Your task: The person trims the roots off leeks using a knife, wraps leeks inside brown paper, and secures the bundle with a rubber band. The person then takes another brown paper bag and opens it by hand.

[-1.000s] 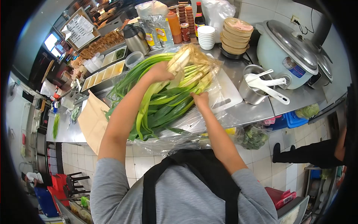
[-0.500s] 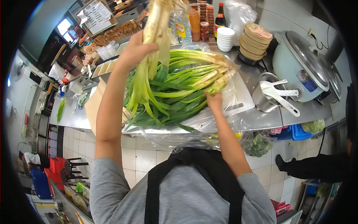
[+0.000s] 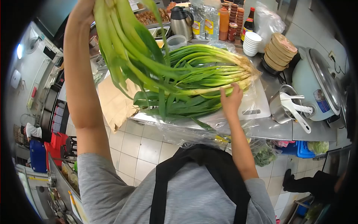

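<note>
Near the top left edge my left hand [image 3: 83, 12] is wrapped round a lifted bunch of leeks [image 3: 125, 41], whose long green leaves hang down over the counter. The bunch's root end is out of view. A pile of green onions [image 3: 209, 59] lies on clear plastic over a white cutting board [image 3: 261, 104], roots toward the right. My right hand [image 3: 232, 98] rests at the near side of the pale stems, fingers apart, touching the pile. Brown paper [image 3: 115, 100] lies left of the pile, partly behind the hanging leaves.
Behind the pile stand a steel thermos [image 3: 181, 23], sauce bottles [image 3: 223, 23] and white bowls [image 3: 252, 43]. To the right are stacked brown bowls [image 3: 279, 52], a steel pot with white utensils [image 3: 282, 106] and a large cooker [image 3: 313, 86]. Another person's dark-clothed leg [image 3: 309, 183] shows at right.
My left hand has lifted the leeks off the pile, up and to the left. The fingers of my right hand have loosened on the stems. The view has shifted left.
</note>
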A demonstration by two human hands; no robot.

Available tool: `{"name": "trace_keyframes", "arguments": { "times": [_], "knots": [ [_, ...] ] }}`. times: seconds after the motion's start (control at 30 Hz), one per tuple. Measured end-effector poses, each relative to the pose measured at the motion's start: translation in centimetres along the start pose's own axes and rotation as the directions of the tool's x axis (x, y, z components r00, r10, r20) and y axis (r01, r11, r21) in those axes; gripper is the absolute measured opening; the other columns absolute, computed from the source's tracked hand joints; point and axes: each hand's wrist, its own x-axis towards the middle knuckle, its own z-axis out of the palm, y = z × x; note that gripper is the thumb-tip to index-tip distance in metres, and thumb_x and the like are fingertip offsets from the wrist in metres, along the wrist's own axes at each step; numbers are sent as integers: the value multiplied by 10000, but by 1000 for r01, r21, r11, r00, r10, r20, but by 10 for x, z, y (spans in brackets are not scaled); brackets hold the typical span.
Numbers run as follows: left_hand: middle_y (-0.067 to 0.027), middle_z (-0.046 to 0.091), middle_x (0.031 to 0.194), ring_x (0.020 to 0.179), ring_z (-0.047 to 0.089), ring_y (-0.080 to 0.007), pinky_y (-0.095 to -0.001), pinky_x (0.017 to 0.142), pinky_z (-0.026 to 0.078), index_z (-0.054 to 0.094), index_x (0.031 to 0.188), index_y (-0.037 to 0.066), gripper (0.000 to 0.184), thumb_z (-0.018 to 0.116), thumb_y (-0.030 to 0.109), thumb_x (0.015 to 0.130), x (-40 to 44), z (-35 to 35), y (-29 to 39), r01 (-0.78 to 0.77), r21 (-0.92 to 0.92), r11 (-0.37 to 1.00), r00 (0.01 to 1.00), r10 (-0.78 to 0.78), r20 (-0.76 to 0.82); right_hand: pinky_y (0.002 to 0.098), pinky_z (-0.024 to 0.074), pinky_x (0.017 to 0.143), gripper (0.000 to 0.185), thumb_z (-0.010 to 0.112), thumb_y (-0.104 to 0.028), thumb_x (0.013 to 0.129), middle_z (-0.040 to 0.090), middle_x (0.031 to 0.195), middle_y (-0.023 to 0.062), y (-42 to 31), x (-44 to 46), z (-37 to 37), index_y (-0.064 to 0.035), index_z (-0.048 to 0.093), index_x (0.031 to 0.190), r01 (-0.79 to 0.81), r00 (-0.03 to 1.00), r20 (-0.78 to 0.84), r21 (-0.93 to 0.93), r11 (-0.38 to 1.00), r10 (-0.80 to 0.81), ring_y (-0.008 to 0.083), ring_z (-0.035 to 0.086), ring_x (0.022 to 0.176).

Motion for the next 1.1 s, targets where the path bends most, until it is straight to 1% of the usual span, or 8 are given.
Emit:
{"name": "trace_keyframes", "arguments": {
  "times": [0.07,0.13,0.2,0.37,0.43,0.5,0.77,1.1],
  "knots": [
    [-119,597,702,538,614,-202,-278,480,568,509,956,-77,281,578,42,711,-3,9,13,5,-59,998,1000,-5,3,458,400,862,407,660,-132,713,508,1082,185,-41,-6,-9,-30,515,1080,415,900,64,170,894,-431,358,476,1028],
    [-115,602,702,540,608,-198,-287,505,567,518,946,-76,274,585,63,718,-5,20,10,-49,-147,988,998,44,-35,453,435,829,375,619,-71,695,508,1096,184,-60,-21,3,-37,540,1060,554,767,270,179,813,-582,371,514,989],
    [-116,603,720,560,608,-198,-295,523,562,519,952,-71,278,588,62,718,7,2,6,-99,-11,995,995,99,-23,432,467,787,338,626,-127,744,519,1069,167,-69,-38,16,-59,557,1068,329,751,510,262,907,-420,364,551,933],
    [-167,588,908,748,613,-217,-344,648,551,497,1061,-30,440,656,112,677,-15,14,47,-149,224,963,964,192,-183,426,475,749,283,600,-103,771,528,1005,141,-49,-58,38,-55,575,1048,277,739,570,230,933,-360,348,562,901],
    [-182,574,986,832,612,-226,-357,703,552,478,1121,-19,535,688,135,655,-22,9,71,-110,320,941,975,165,-147,418,467,749,255,569,-48,774,524,988,138,-38,-62,52,-40,584,1028,527,759,377,123,841,-531,326,549,906],
    [-176,576,983,832,611,-223,-353,705,548,479,1125,-17,533,686,138,658,-23,4,82,-150,389,909,971,210,-117,411,461,759,232,541,1,768,533,968,136,-39,-49,60,-24,592,993,522,773,376,80,849,-511,308,531,915],
    [-152,582,973,830,605,-208,-341,713,533,486,1138,-8,527,675,147,670,-27,-1,109,-230,543,808,945,319,-74,391,508,651,134,575,-54,731,621,909,105,-49,-12,104,-85,674,815,695,538,758,-153,702,-368,304,638,788],
    [-123,590,960,828,599,-190,-324,724,515,495,1154,4,520,662,158,686,-33,-13,130,-226,696,681,928,369,-59,368,500,535,120,575,-92,744,584,838,124,-134,-7,65,-44,571,854,662,680,485,-83,745,-550,265,637,662]
  ]
}}
